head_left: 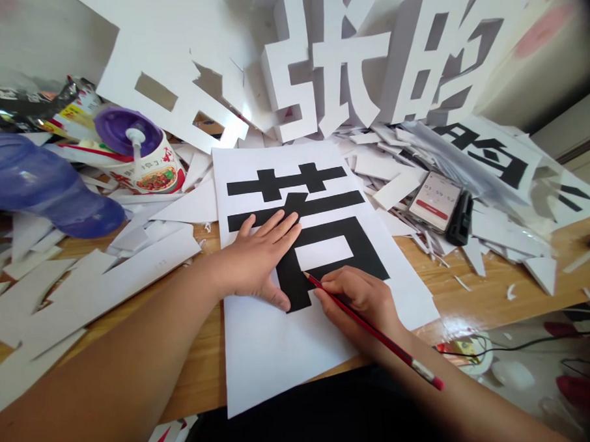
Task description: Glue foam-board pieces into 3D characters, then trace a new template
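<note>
A white sheet [266,352] lies on the wooden table, bearing a bold black character [367,247]. My left hand [257,255] rests flat on it, fingers spread over the left part of the character. A red and black pencil [378,334] with a pink eraser end is pinched in my right hand [361,296]. Its tip points at the lower black stroke, just below the white rectangle inside the character; whether it touches cannot be told. Part of the black strokes is hidden under my left hand.
White board offcuts [107,288] cover both table sides. Tall white cut-out characters [341,62] stand behind. A phone [435,202] showing a timer lies beside a black marker [460,219]. At left are a blue bottle [44,186] and a noodle cup [150,168]; a printed sheet [492,154] is at right.
</note>
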The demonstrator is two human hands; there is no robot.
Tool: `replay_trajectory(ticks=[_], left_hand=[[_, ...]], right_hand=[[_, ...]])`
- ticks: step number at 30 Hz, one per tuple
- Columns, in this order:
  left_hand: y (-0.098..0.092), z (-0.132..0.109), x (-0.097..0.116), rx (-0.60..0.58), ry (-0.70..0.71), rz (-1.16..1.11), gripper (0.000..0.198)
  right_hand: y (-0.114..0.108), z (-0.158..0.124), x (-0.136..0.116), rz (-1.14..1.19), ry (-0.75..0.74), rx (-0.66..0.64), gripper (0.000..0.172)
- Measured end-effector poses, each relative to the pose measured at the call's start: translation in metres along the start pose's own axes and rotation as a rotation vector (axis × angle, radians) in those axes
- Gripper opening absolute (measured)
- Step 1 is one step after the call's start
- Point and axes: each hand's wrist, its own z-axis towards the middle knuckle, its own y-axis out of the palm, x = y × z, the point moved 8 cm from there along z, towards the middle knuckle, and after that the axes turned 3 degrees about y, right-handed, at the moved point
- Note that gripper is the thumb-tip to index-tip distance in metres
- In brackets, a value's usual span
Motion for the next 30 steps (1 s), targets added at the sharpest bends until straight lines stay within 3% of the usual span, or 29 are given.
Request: replay_trajectory(ticks=[6, 30], left_hand=[[0.001, 0.001, 0.0, 0.007, 0.01, 0.005, 0.138], [-0.002, 0.0, 0.001, -0.027, -0.009, 0.007, 0.138]], right_hand=[[0.0, 0.0, -0.005, 0.011, -0.044, 0.01, 0.016], [-0.017, -0.004, 0.003, -0.102, 0.061, 0.128, 0.017]])
